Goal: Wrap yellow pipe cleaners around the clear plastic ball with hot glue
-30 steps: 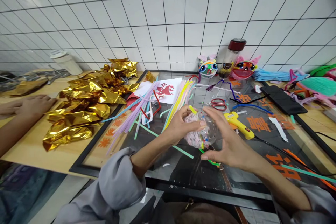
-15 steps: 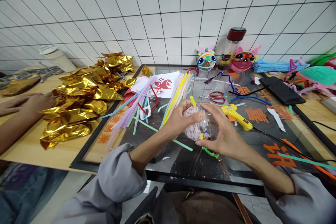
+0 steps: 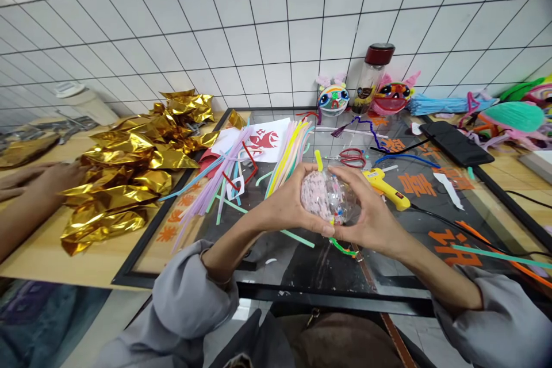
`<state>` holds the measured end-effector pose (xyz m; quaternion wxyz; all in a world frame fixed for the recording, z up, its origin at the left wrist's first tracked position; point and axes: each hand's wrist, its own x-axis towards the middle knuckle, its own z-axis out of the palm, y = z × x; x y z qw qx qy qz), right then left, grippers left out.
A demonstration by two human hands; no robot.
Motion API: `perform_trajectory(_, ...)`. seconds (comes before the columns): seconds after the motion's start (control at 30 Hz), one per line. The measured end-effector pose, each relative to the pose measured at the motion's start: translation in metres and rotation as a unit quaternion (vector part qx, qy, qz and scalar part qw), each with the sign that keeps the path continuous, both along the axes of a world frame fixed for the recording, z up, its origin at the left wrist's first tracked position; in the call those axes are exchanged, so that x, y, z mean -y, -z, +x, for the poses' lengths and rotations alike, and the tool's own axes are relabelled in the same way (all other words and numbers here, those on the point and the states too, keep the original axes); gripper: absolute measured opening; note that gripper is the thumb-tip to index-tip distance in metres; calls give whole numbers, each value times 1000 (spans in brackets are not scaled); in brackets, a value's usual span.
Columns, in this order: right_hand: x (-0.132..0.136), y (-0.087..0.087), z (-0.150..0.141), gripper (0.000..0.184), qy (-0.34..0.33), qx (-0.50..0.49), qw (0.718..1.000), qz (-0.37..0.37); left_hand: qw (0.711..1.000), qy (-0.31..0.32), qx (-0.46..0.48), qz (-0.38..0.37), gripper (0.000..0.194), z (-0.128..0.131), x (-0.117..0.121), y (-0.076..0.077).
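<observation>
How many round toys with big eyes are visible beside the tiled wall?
2: a multicoloured toy left of the red-lidded bottle, and a pink toy right of it. Eyes on the turquoise-topped craft, far right, may be hidden.

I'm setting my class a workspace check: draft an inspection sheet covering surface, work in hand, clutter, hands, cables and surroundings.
Surface: dark-framed panel bearing orange characters; pale wooden tabletop at both sides.
Work in hand: clear ball, pale pink strands on its left half, yellow strip sticking up.
Clutter: gold foil, pastel strips, scissors, yellow glue gun, black phone-like device.
Hands: left hand and right hand cup the clear ball from either side.
Cables: black cable runs rightward from the yellow glue gun.
Surroundings: tiled wall behind; another person's arm at left.
</observation>
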<state>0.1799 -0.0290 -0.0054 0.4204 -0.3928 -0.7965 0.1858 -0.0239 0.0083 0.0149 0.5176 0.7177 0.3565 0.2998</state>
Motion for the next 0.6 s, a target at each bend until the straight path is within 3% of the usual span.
perform_trajectory(0.33,-1,8,7,111,6,35,999,-27,999,-28,-12,8,100,4,6,2)
perform_trajectory(0.6,0,10,8,106,6,34,999,-26,999,-27,-10,14,108,4,6,12)
